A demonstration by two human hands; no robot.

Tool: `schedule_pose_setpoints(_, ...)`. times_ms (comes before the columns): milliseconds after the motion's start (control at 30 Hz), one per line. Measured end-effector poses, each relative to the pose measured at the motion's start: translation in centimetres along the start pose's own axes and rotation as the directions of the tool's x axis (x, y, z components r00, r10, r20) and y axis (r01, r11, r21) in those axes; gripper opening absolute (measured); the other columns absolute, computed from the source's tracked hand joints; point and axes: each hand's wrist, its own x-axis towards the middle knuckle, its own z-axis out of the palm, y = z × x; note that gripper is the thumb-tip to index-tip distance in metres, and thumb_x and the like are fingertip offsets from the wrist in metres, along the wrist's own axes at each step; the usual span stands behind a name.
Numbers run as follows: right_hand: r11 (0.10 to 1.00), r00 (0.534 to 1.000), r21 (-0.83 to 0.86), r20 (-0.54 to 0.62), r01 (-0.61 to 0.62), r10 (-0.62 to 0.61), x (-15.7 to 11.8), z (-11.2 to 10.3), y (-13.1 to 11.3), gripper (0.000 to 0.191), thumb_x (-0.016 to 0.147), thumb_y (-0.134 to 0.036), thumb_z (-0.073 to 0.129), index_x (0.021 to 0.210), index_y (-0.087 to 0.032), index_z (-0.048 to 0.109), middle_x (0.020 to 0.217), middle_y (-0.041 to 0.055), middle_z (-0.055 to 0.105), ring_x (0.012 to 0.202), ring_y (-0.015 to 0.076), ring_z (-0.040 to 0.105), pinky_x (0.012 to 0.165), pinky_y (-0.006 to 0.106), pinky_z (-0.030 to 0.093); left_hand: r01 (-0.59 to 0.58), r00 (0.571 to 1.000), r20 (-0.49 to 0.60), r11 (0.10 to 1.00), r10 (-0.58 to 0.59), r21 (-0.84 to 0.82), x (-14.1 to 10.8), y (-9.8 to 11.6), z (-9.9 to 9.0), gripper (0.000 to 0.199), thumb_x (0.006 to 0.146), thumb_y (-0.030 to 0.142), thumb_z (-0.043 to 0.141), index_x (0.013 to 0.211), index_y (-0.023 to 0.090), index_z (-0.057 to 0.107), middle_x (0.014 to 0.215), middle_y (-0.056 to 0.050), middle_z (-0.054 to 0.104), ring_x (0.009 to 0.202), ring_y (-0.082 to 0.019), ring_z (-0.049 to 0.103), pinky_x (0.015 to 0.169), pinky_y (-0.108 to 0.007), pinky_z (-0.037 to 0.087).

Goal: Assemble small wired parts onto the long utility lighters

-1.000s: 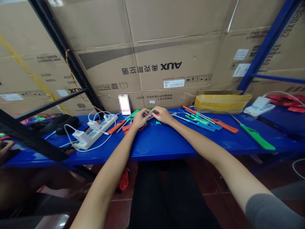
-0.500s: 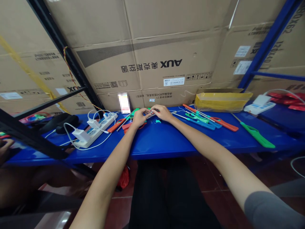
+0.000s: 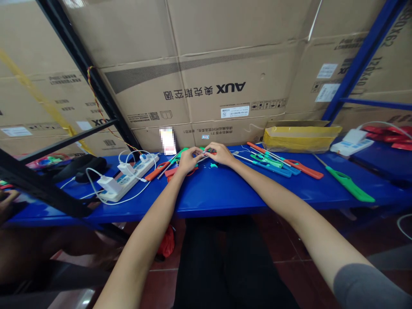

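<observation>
My left hand [image 3: 189, 160] and my right hand [image 3: 222, 155] meet over the blue table [image 3: 222, 189], fingertips pinched together on something small that I cannot make out. Part of a thin metal rod shows just under the fingers. A small green piece [image 3: 213, 165] lies by my right hand. To the left of my left hand lie an orange stick lighter [image 3: 157, 171] and other red and green parts, partly hidden by the hand. Right of my right hand are several stick lighters, among them a blue one [image 3: 273, 169], an orange one [image 3: 305, 169] and a green one [image 3: 349, 185].
A white power strip [image 3: 128, 177] with chargers and looping cables lies on the left. A phone [image 3: 168, 141] leans on the cardboard [image 3: 206, 51] behind. A yellow-taped box [image 3: 299, 139] stands at the back right. Black frame bars [image 3: 45, 184] cross the left side, near another person's hand [image 3: 9, 199].
Both hands stay together at nearly the same spot, with only slight finger movement. The view has shifted a little; the lighters and other things lie as before.
</observation>
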Motion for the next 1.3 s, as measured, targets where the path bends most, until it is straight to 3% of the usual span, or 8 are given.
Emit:
schedule_pose_setpoints(600,1.0,1.0,-0.008,0.019,-0.01,0.01,0.0,-0.06,-0.46,0.019,0.111,-0.033,0.071,0.113,-0.025,0.087,0.115,0.009,0.087,0.105,0.027,0.08,0.098,0.039,0.06,-0.002,1.0,-0.006,1.0,0.001,-0.02,-0.01,-0.1,-0.14,0.018,0.092,0.039,0.087,0.1,0.023,0.083,0.1,-0.007,0.088,0.094,-0.027,0.08,0.093,-0.041,0.066)
schedule_pose_setpoints(967,1.0,0.999,-0.005,0.033,0.009,-0.008,0.02,0.05,-0.32,0.02,0.112,-0.034,0.07,0.113,-0.024,0.087,0.114,0.0091,0.087,0.104,0.0265,0.079,0.097,0.038,0.059,0.01,1.0,-0.007,1.0,-0.01,-0.019,-0.08,0.18,-0.28,0.013,0.091,0.03,0.085,0.1,0.022,0.083,0.1,-0.007,0.088,0.093,-0.026,0.08,0.093,-0.04,0.066)
schedule_pose_setpoints(1300,1.0,0.999,-0.028,0.047,0.013,-0.012,-0.06,0.24,0.03,0.016,0.11,-0.03,0.074,0.118,-0.025,0.086,0.118,0.0083,0.087,0.106,0.0266,0.08,0.098,0.038,0.06,0.006,1.0,-0.013,1.0,-0.006,-0.017,-0.03,-0.07,-0.23,0.013,0.093,0.033,0.085,0.1,0.022,0.082,0.1,-0.007,0.088,0.093,-0.027,0.081,0.093,-0.042,0.066)
